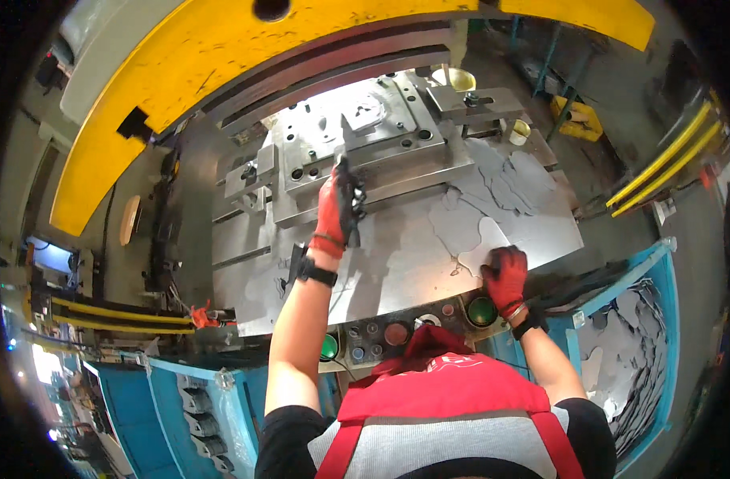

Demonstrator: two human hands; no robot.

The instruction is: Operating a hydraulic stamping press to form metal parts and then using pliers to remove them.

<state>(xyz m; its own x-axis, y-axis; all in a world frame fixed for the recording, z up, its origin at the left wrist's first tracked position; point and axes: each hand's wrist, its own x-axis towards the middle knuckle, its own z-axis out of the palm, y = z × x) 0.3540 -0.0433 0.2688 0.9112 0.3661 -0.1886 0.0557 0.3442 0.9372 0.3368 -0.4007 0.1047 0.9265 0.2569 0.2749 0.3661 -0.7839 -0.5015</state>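
Note:
My left hand [341, 206], in a red and black glove, reaches to the front edge of the steel die [373, 164]. Its fingers are closed, and a narrow pointed grey thing [345, 140] juts beyond them over the die; its kind is unclear. A shiny cut shape [363, 110] lies on top of the die. At the right front of the press table [397, 263], my right hand [506, 278], gloved alike, has curled fingers on the near edge of a flat grey sheet-metal piece [490, 238]. More thin sheet-metal pieces [509, 180] lie overlapping beyond it.
A yellow press frame [173, 72] arches over the far side. Clamps [249, 176] flank the die. Below the table's front edge sits a control panel with green buttons [482, 311] and a red button [396, 334]. Blue bins [572, 351] with sheet-metal pieces [632, 359] stand either side.

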